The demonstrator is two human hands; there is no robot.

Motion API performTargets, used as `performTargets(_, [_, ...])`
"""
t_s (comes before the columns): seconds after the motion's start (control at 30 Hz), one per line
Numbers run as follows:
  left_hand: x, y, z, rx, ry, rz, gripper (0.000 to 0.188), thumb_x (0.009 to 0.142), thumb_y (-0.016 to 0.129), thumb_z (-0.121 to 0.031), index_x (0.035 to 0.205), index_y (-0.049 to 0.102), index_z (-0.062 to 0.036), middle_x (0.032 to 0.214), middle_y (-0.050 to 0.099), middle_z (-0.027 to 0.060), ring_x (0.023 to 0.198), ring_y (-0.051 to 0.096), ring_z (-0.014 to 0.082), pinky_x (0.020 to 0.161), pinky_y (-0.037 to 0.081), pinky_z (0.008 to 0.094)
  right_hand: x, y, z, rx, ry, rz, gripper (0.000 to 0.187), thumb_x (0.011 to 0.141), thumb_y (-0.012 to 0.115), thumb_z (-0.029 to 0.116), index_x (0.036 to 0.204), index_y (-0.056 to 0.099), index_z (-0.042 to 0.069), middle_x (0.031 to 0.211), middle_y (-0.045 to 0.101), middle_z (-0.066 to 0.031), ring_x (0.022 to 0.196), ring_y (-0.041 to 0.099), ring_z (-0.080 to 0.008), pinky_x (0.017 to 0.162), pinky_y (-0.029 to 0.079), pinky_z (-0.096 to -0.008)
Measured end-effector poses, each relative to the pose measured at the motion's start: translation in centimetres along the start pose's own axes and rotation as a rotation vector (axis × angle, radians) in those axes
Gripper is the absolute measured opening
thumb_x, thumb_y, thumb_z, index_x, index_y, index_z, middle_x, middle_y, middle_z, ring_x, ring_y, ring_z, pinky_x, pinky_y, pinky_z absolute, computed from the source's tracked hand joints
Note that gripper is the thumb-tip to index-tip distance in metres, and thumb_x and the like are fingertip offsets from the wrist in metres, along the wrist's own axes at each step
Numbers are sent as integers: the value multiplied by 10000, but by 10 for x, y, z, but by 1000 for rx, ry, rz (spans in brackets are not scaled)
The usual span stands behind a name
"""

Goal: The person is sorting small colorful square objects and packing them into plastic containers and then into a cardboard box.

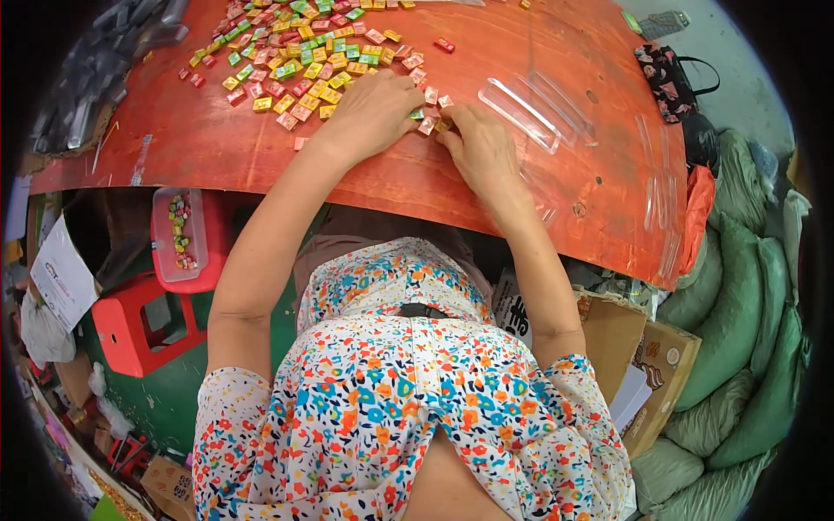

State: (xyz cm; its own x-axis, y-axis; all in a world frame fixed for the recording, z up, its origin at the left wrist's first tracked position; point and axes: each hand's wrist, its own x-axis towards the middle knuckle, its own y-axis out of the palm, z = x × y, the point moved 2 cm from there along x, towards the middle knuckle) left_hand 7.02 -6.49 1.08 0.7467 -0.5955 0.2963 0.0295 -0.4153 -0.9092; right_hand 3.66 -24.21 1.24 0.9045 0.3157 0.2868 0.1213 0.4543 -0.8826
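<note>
A heap of small wrapped candies (317, 74) in yellow, green, pink and red lies across the far left and middle of the table. My left hand (369, 113) rests at the heap's near right edge, its fingers curled around a few candies. Opposite it, my right hand (482, 148) has thumb and fingers bent close together on candies at the end of a short row. A pink candy (426, 126) shows between the two hands. Part of what the fingers hold is hidden. Right of my right hand lie long clear plastic trays (521, 115).
The red wooden table (599, 208) has more clear strips at its right edge. Many dark clear trays (87, 82) are piled far left. A red stool (130, 326) and a plastic tub (181, 234) with candies stand below left. Green sacks (734, 286) and cardboard boxes (665, 382) crowd the right.
</note>
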Motion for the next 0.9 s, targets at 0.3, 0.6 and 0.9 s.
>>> performTargets(0.3, [-23, 0, -42, 126, -224, -55, 247, 788, 717, -245, 912, 641, -45, 832, 627, 134, 839, 613, 320, 757, 489, 424, -4, -11, -2, 154, -77, 99, 241, 804, 648, 60, 1037, 639, 0, 996, 651, -161, 891, 625, -355, 767, 498, -424])
performTargets(0.6, [-38, -6, -39, -29, -313, -18, 256, 823, 695, -228, 979, 645, -32, 874, 623, 150, 837, 631, 360, 688, 509, 476, -2, -13, -4, 178, -147, 115, 266, 820, 639, 63, 1077, 639, -6, 1022, 656, -162, 917, 631, -351, 789, 507, -410])
performTargets(0.9, [-69, -17, -42, -139, -421, -99, 220, 817, 654, -144, 996, 618, -20, 943, 604, 164, 855, 627, 366, 718, 529, 468, 1, -18, 12, 325, -121, 216, 271, 819, 670, 90, 1074, 653, -2, 1006, 653, -170, 932, 638, -349, 808, 515, -408])
